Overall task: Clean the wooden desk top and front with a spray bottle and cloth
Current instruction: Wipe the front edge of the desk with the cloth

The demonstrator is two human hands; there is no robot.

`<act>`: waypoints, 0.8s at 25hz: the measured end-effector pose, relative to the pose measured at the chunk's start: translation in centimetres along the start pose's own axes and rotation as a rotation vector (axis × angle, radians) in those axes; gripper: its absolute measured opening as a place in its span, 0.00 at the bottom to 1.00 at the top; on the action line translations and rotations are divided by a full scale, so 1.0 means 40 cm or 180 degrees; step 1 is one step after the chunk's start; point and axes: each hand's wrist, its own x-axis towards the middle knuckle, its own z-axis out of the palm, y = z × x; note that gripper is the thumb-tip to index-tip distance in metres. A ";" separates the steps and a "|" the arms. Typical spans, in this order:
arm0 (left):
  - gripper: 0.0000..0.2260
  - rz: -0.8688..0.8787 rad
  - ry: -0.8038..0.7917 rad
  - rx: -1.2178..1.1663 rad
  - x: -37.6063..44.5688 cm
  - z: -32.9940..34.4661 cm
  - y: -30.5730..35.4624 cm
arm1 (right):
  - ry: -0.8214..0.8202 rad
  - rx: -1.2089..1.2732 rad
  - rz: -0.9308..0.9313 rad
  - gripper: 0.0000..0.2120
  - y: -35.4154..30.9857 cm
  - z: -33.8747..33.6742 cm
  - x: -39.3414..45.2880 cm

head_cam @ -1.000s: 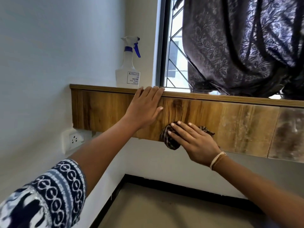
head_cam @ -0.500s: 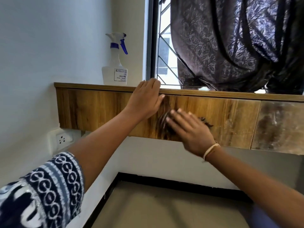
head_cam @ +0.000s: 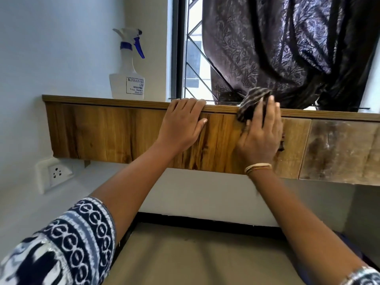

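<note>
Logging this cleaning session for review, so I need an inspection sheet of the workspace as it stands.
Surface: wooden desk front, warm grain on the left; right panel looks dull, blotchy.
Job's things: spray bottle upright on the desk top near the wall; striped cloth at the top edge.
Clutter: nothing seen.
Hands: left hand flat, fingers over the top edge; right hand presses the cloth on the front.
Cables: nothing seen; wall socket below, unused.
Surroundings: dark curtain, barred window.
</note>
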 end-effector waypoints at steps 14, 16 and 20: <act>0.16 -0.0103 0.0240 -0.0092 -0.004 0.009 0.010 | 0.0321 -0.0091 0.1320 0.23 0.065 -0.030 -0.046; 0.16 -0.0097 0.0266 -0.0120 -0.005 0.012 0.010 | 0.0106 0.0004 0.0733 0.24 -0.009 -0.009 -0.043; 0.17 -0.0004 0.0300 -0.0067 -0.006 0.016 0.000 | -0.0628 0.0095 -0.1483 0.26 -0.048 0.001 -0.052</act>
